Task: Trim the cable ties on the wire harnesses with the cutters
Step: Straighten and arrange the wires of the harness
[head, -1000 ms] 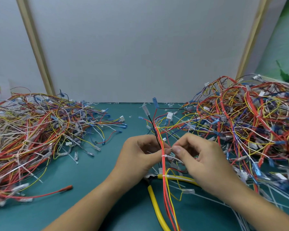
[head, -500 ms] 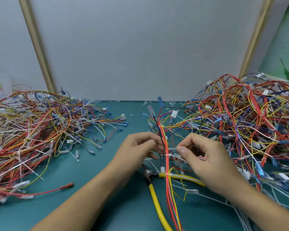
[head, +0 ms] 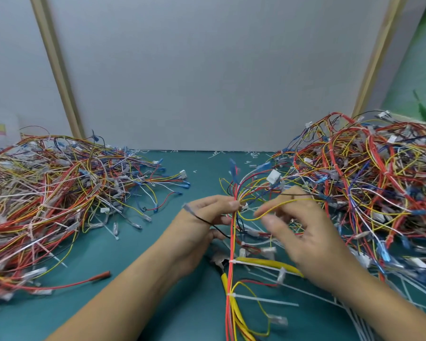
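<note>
Head view: the left hand (head: 197, 225) pinches the wire harness (head: 231, 244) between thumb and fingers near the middle of the bench (head: 133, 254). Its red bundle runs to the near edge, over the yellow-handled cutters (head: 262, 262). The right hand (head: 305, 239) is blurred just beside, fingers bent at a yellow wire (head: 276, 208); if they grip it I cannot tell.

Left wire pile (head: 49, 198) and right wire pile (head: 369, 183) on table (head: 138, 262), cutters (head: 261, 263) between.

Bare left hand (head: 202, 217) and right hand (head: 310, 239) at lower centre, bare forearms (head: 123, 299) running to the bottom edge; short plain nail (head: 234, 204) on the left thumb.
</note>
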